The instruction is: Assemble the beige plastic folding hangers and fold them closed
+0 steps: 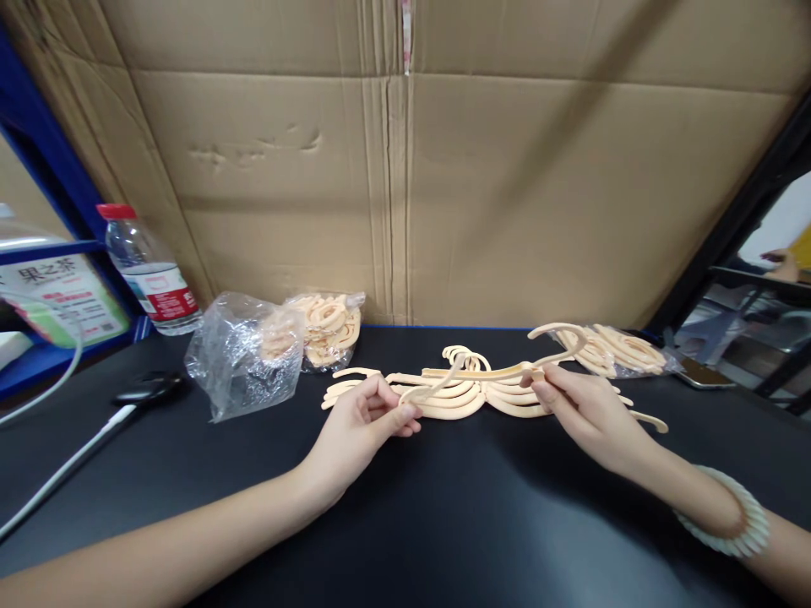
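My left hand (355, 426) is closed, with thumb and fingers pinching a slim, curved, pale wooden-looking strip (442, 382). My right hand (592, 414) pinches another pale strip (568, 329) with a hooked upper end. A long bar (472, 374) spans the space between both hands; whether it is joined to either held strip I cannot tell. Behind and below it lies a set of curved pale strips (453, 412), laid out to both sides of a middle point. A small curled piece (465, 355) sits at its back.
A crumpled clear bag (247, 363) and a bag of pale pieces (329, 329) lie back left; another such bag (612, 350) lies back right near a phone (703, 371). At left are a red-capped bottle (155, 283) and a black device (149, 388) with white cable. Cardboard (507, 169) stands behind.
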{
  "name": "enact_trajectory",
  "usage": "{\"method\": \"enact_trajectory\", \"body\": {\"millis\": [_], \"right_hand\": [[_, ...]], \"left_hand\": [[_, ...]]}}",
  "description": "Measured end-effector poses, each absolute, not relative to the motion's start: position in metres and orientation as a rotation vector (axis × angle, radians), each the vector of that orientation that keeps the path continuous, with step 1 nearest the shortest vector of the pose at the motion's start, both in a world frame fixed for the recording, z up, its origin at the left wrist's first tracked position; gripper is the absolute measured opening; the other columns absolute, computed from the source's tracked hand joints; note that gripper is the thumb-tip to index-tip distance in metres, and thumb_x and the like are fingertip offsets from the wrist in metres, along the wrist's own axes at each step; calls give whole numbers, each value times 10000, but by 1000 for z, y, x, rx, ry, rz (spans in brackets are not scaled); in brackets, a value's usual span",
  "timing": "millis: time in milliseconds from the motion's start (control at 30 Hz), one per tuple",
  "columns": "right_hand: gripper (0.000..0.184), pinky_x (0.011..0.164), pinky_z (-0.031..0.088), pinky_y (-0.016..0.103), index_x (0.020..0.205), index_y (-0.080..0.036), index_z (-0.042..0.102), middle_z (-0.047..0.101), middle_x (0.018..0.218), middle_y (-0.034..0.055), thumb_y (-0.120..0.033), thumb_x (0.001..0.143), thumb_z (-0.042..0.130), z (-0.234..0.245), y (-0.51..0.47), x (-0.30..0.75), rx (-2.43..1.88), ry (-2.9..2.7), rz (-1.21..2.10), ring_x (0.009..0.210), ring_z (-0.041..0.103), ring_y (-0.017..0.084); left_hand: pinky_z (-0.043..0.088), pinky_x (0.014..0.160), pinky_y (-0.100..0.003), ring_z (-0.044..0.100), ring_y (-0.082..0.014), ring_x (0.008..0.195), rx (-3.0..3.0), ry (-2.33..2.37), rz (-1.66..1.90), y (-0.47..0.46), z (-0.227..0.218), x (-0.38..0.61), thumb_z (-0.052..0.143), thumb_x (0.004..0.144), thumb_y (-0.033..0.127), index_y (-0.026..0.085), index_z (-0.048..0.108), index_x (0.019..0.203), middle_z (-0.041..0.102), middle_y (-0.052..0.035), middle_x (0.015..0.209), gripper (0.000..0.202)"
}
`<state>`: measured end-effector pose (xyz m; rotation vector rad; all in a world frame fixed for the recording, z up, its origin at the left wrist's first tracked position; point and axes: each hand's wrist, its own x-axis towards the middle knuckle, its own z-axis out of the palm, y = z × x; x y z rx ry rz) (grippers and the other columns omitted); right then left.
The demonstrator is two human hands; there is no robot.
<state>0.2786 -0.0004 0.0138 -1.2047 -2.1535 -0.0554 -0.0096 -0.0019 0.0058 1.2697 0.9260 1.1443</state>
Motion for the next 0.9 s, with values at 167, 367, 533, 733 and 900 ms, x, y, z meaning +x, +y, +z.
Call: {"method": "enact_trajectory", "body": {"millis": [167, 367, 533, 733, 900], "right_hand": [[308, 510, 366, 262, 715, -217, 428, 503, 603, -21, -309, 999, 354, 14, -1, 279, -1188, -2178, -9, 519, 507, 138], [312, 526, 379, 266, 712, -211, 448, 533, 627, -10, -291, 1000, 359, 13, -2, 281, -1154, -2212, 6, 542, 521, 142], [327, 559, 399, 259, 693, -204, 458, 573, 661, 2, -258, 1000, 360, 16, -3, 278, -1099, -2265, 16, 582, 552, 142], [318, 546, 402, 248, 686, -199, 483, 581, 636, 7, -229, 988, 387, 18, -4, 278, -1030, -2276, -30, 565, 550, 136], [307, 574, 437, 258, 696, -197, 512, 628, 674, 27, -216, 979, 395, 18, -4, 279, -1008, -2286, -31, 606, 595, 154]], "left_hand": [[493, 651, -263, 654, -157, 699, 1271, 818, 1123, -2, 5, -12, 734, 797, 313, 171, 571, 894, 722, -38, 777, 237], [415, 556, -230, 552, -135, 694, 1257, 767, 1206, -3, 5, -10, 628, 894, 344, 203, 461, 818, 734, -58, 892, 231], [448, 629, -226, 543, -95, 655, 1207, 771, 1248, -2, 4, -11, 747, 798, 251, 182, 496, 773, 681, -3, 850, 261], [512, 828, -246, 673, -140, 817, 1074, 769, 1227, -1, 3, -12, 834, 689, 229, 171, 574, 816, 640, 27, 765, 295], [514, 823, -188, 672, -116, 854, 1032, 723, 1185, -1, 4, -11, 812, 720, 180, 164, 608, 828, 628, 21, 839, 232]]}}
